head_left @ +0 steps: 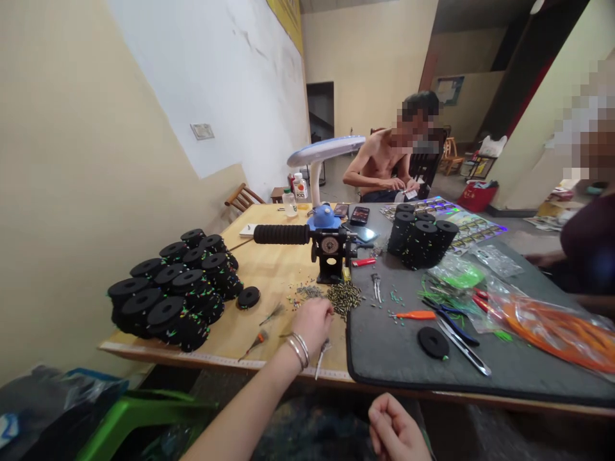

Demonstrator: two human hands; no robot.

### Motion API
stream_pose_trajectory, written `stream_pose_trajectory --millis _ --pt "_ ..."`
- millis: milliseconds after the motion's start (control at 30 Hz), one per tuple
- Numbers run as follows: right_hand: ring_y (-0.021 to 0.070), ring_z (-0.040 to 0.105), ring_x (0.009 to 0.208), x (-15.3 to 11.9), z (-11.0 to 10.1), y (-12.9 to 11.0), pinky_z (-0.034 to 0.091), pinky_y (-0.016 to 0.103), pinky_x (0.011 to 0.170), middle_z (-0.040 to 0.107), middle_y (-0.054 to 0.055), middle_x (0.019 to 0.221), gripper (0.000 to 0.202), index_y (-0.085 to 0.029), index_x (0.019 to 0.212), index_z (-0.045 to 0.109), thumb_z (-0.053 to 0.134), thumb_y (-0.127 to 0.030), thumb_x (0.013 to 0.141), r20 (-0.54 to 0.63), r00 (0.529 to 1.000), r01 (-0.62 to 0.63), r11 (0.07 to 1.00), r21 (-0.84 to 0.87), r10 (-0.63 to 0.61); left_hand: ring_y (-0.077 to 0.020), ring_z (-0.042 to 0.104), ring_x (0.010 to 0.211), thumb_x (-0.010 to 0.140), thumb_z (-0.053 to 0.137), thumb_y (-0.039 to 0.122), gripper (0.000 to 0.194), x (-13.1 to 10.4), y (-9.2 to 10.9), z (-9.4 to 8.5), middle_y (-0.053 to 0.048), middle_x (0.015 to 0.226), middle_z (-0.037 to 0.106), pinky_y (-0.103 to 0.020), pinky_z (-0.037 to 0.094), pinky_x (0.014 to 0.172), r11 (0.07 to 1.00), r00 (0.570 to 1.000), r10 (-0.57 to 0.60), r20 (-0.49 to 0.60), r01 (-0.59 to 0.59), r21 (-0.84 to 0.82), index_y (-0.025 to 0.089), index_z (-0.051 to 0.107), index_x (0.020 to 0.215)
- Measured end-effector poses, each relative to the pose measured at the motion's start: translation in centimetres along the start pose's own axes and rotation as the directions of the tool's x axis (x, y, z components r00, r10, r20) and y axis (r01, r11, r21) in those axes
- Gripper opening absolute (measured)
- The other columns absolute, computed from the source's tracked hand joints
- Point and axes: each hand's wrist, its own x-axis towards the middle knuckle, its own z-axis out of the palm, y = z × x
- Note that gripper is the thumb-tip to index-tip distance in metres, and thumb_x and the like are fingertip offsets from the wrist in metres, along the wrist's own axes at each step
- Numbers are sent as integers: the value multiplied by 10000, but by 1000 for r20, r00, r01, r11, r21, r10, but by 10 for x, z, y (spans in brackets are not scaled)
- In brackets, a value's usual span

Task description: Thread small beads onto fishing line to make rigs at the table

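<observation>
My left hand (312,325), with bangles at the wrist, is over the wooden table at the near edge of a pile of dark brass-coloured beads (344,297). Its fingers are bent together at the beads, and what they hold is too small to make out. Just below it lies a thin pale bundle (321,358). My right hand (394,428) is in front of the table edge, low in the view, with its fingers curled; anything inside is hidden. Behind the beads stands a black clamp device (330,250) with a foam-covered handle (281,234).
Stacked black foam spools (166,311) fill the left; more spools (425,234) stand back right. Pliers (456,325), scissors-like tweezers (463,347), an orange tool (416,315) and orange strands (552,326) lie on the grey mat (384,358). A lamp (323,151) and two people are beyond.
</observation>
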Motion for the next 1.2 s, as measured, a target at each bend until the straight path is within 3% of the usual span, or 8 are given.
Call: stream_pose_trajectory --millis 200,467,667,867,933,1000,1100,1200 --pt "73 430 383 -16 -7 -20 292 147 348 555 -49 465 433 -203 703 508 724 -578 694 -120 992 36 994 102 -24 -255 625 913 815 618 186 75 19 2 13 -119 906 695 -352 455 807 996 993 8 120 -19 89 164 683 846" --pt "126 562 536 -27 -28 -54 417 169 409 654 3 583 350 -191 712 553 754 -478 716 -239 968 110 984 141 -74 -279 652 907 834 552 118 133 23 10 9 -166 896 699 -374 476 807 987 979 30 200 -61 149 130 684 819" --pt "100 544 514 -34 -35 -71 409 160 424 670 3 618 307 -197 735 552 751 -430 742 -271 960 123 973 193 -67 -295 637 892 824 504 49 158 19 15 -2 -183 865 683 -400 470 801 992 984 86 155 -99 80 109 649 805" --pt "61 471 418 -41 -36 -75 342 147 377 617 -36 560 295 -197 717 548 744 -414 755 -257 964 125 969 212 -68 -169 605 799 897 465 161 114 -18 26 -22 -38 854 658 -264 471 737 969 979 192 65 -179 -170 187 576 897" --pt "79 513 463 -42 -36 -76 364 150 389 648 -19 600 290 -198 728 551 742 -414 759 -249 966 122 973 197 -71 -162 584 750 885 478 195 97 -39 32 -22 -27 816 637 -259 461 703 837 974 221 41 -168 -522 184 575 878" --pt "116 581 569 -44 -37 -77 403 157 419 688 12 671 286 -196 747 562 749 -412 752 -257 963 130 976 175 -82 -159 549 696 882 476 247 121 -59 38 -18 -7 753 603 -255 441 654 694 971 206 118 -59 -718 191 579 853" --pt "175 635 743 -44 -39 -77 446 173 464 728 56 781 291 -193 771 580 771 -409 727 -297 950 150 977 149 -100 -159 516 708 847 528 288 120 -84 46 -6 2 733 573 -249 415 657 523 959 148 242 132 -842 190 589 812" --pt "198 643 794 -44 -41 -78 466 189 485 738 61 810 287 -196 769 594 785 -402 709 -334 933 188 972 141 -132 -158 495 698 809 586 334 153 -101 48 6 0 713 566 -248 401 656 365 931 132 340 273 -890 182 596 790"
